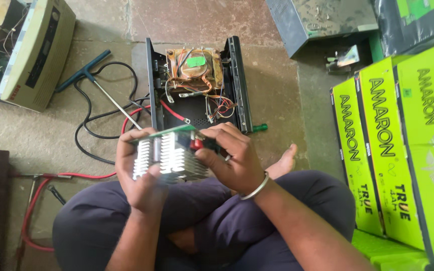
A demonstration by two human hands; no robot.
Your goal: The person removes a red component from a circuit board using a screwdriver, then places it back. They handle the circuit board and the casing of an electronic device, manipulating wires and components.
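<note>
Concrete floor (277, 100) carries an opened black casing (197, 85) at twelve o'clock. Above the crossed legs, left hand (139, 173) cups the finned heat-sink board (169, 155) from nine o'clock; right hand (232, 158) pinches its three o'clock edge.

You hold a finned heat sink (169, 156) of bright, shiny metal — the floor (277, 90) beneath is rough, matt concrete.

The floor (277, 90) was worn grey concrete, stained and cracked, in soft daylight; green cartons (403, 150) stood along its right edge; a beige casing (38, 50) sat at the top-left corner; cables (91, 120) trailed across the left side.
</note>
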